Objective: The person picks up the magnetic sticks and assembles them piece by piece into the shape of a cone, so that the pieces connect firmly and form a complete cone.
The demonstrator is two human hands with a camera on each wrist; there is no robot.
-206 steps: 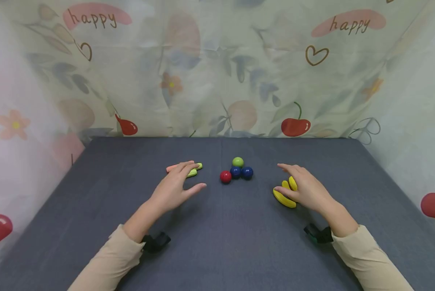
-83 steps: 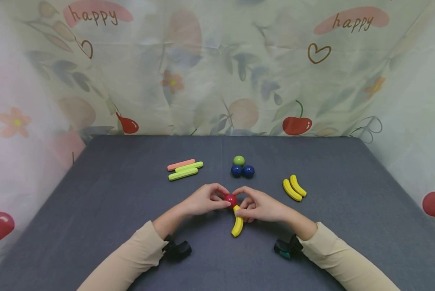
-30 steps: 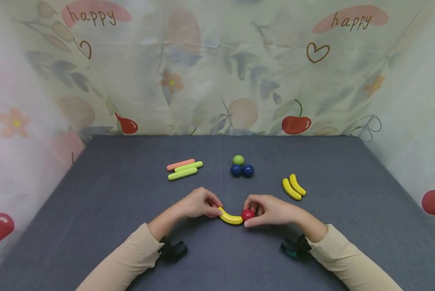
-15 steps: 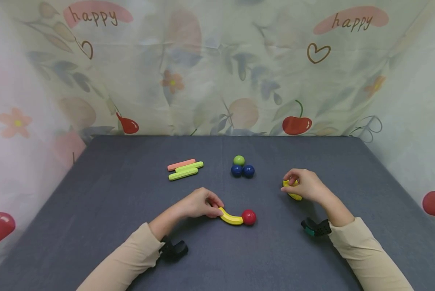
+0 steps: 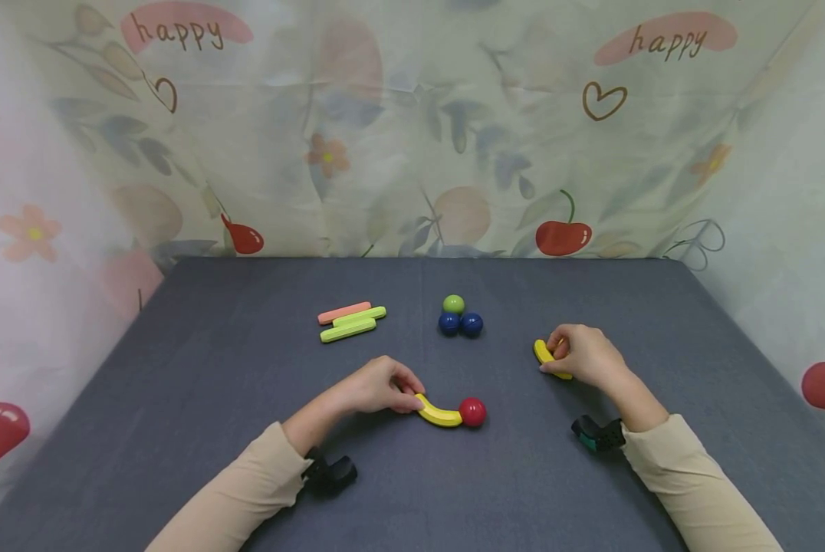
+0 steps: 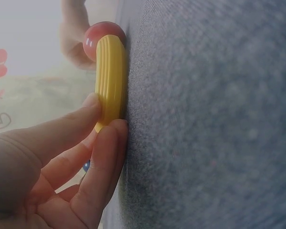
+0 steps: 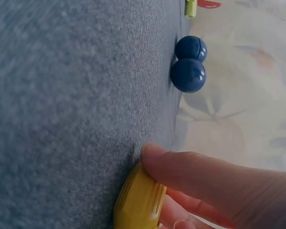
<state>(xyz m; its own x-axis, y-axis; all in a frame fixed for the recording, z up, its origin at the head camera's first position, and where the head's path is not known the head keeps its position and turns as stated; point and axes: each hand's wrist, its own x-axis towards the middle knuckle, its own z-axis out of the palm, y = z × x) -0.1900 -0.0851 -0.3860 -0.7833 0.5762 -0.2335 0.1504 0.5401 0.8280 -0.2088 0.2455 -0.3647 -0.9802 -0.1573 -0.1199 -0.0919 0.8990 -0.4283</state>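
In the head view my left hand (image 5: 383,386) pinches the left end of a curved yellow magnetic rod (image 5: 440,415) lying on the dark cloth. A red ball (image 5: 472,412) touches that rod's right end. The left wrist view shows thumb and fingertips at the ribbed rod (image 6: 110,78), with the red ball (image 6: 91,42) beyond it. To the right, my right hand (image 5: 588,356) pinches another curved yellow magnetic rod (image 5: 543,352), partly covered by the fingers. The right wrist view has the thumb against this rod (image 7: 139,202). A third curved rod is not visible; the right hand may cover it.
Two blue balls (image 5: 449,323) and a green ball (image 5: 453,304) sit grouped at the back middle. Left of them lie a pink straight rod (image 5: 344,312) and two yellow-green straight rods (image 5: 348,330). A patterned curtain (image 5: 412,138) hangs behind the table's far edge.
Earlier, both hands brought the red ball and a curved rod together at the middle. The right hand then let go of the ball and moved right to the other curved rods. The left hand stays.
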